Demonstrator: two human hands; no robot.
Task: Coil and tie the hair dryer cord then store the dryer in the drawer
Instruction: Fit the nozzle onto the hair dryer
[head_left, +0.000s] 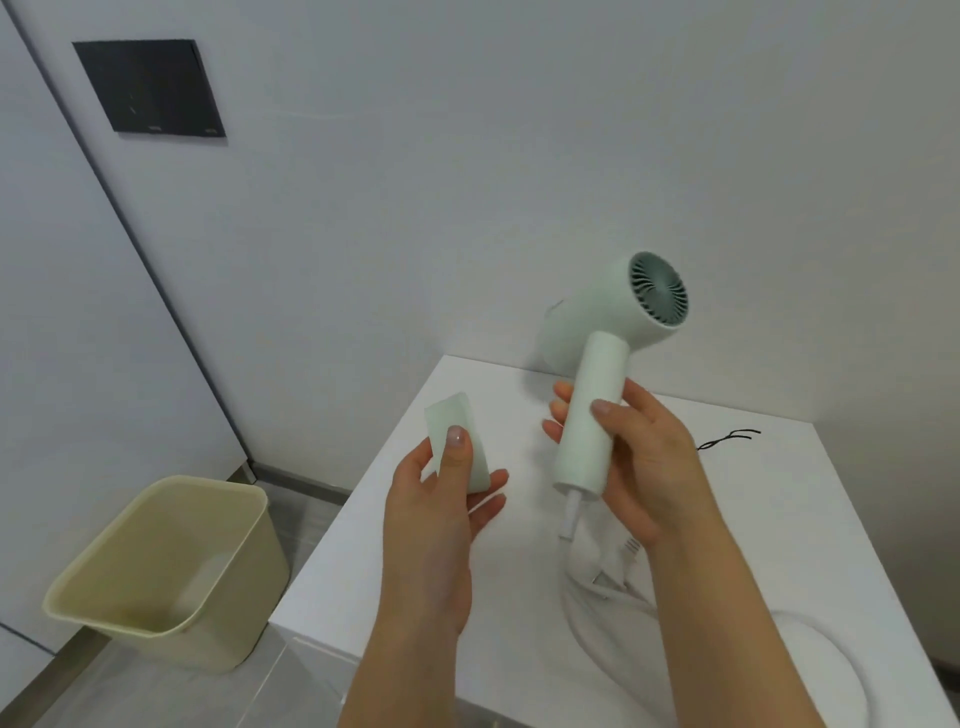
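Note:
My right hand (641, 457) grips the handle of a pale green hair dryer (602, 353), held upright above the white cabinet top (426, 561), its grille facing me. The white cord (587, 623) hangs from the handle and lies loose on the top in a wide loop, with the plug (618, 571) beside my right wrist. My left hand (447, 488) holds a flat pale green nozzle piece (457, 441) between thumb and fingers. A thin black tie (727, 439) lies on the top at the far right.
A beige plastic bin (166, 566) stands on the grey floor to the left of the cabinet. White walls close in behind and to the right. A dark panel (150, 88) is set in the wall at upper left.

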